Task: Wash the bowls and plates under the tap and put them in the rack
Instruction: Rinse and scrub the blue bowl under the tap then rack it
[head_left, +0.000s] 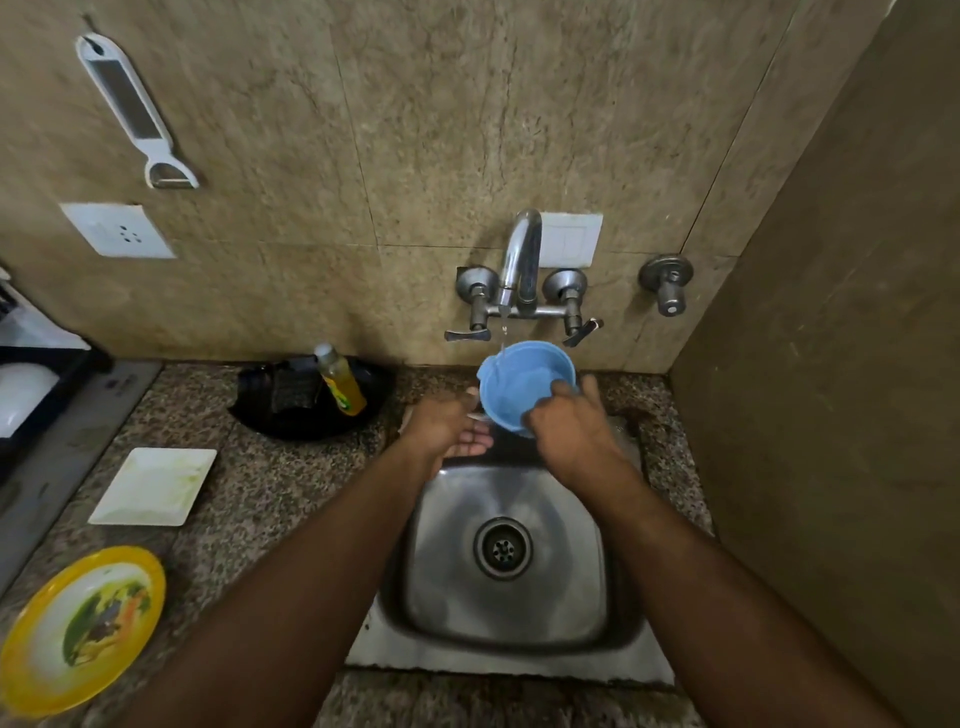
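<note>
A blue bowl (522, 384) is tilted under the tap (521, 260), and a thin stream of water falls onto its far rim. My right hand (569, 426) grips the bowl's right rim, fingers inside it. My left hand (454, 428) is cupped palm up just left of and below the bowl, with something pale at its fingertips that I cannot make out. Both hands are above the far edge of the steel sink (506, 556). On the counter to the left lie a white square plate (156, 486) and a yellow-rimmed plate (83, 626). The dark rack (39, 364) stands at the far left.
A black dish (306, 415) behind the sink's left holds a scrubber and a yellow soap bottle (340, 382). A white bowl (21, 397) sits in the rack. A peeler (137, 114) hangs on the wall. A side wall closes the right.
</note>
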